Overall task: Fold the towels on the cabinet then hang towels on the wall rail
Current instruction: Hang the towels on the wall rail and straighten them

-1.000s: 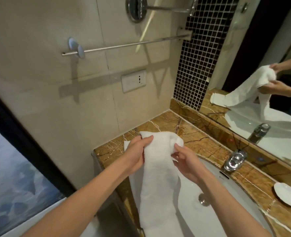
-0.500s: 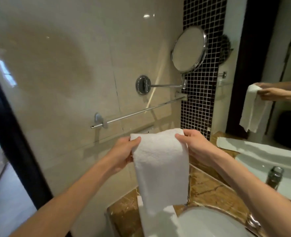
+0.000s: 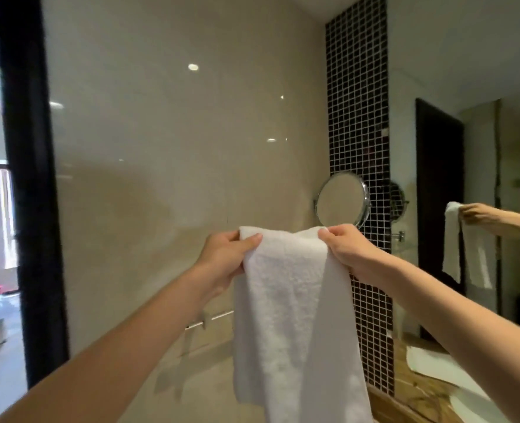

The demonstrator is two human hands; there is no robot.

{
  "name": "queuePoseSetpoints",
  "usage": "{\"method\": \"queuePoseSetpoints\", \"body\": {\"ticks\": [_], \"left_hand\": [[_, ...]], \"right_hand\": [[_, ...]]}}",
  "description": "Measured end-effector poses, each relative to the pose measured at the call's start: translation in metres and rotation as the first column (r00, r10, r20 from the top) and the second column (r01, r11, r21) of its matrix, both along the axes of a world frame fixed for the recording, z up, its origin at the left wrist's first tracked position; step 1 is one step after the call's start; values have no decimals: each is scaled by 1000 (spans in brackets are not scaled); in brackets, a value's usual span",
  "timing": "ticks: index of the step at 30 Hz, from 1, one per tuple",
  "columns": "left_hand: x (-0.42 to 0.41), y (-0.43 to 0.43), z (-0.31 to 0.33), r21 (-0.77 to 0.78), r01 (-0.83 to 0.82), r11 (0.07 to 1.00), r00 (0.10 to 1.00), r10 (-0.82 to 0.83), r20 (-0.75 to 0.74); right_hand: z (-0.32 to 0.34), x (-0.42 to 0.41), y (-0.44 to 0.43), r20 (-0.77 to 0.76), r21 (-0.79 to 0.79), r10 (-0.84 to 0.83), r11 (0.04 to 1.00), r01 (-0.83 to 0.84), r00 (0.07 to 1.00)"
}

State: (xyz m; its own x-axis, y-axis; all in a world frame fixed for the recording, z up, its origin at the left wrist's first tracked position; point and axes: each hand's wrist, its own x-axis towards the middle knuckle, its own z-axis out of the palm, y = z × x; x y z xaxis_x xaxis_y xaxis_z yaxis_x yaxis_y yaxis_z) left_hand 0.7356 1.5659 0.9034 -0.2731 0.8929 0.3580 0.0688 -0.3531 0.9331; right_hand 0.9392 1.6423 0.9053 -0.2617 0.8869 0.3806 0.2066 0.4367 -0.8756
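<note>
A white folded towel [image 3: 292,315] hangs in the air in front of the beige wall. My left hand [image 3: 225,264] pinches its top left corner, and my right hand [image 3: 348,250] pinches its top right corner. The towel drops down out of the bottom of the view. Behind it, only the left end of the chrome wall rail [image 3: 210,320] shows, well below my hands. The rest of the rail is hidden by the towel.
A round chrome mirror [image 3: 341,199] juts from the wall just behind my right hand. A black mosaic strip [image 3: 358,117] runs up the corner. The brown marble counter [image 3: 414,389] and the wall mirror [image 3: 481,209] lie to the right. A dark door frame [image 3: 30,193] stands at the left.
Both hands lifted the towel off the counter and raised it high above the rail. The view tilted upward, so the sink and most of the counter dropped out of sight.
</note>
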Motion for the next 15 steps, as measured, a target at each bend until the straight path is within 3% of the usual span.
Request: {"method": "queuePoseSetpoints", "body": {"ticks": [8,15], "left_hand": [[-13,-2,108,47,-2,999,991,9,-131],[-33,17,135,67,-60,996,974,73,-215]], "right_hand": [[101,-20,22,-189,16,-36,999,40,981],[134,-47,57,-213,56,61,997,-50,975]]}}
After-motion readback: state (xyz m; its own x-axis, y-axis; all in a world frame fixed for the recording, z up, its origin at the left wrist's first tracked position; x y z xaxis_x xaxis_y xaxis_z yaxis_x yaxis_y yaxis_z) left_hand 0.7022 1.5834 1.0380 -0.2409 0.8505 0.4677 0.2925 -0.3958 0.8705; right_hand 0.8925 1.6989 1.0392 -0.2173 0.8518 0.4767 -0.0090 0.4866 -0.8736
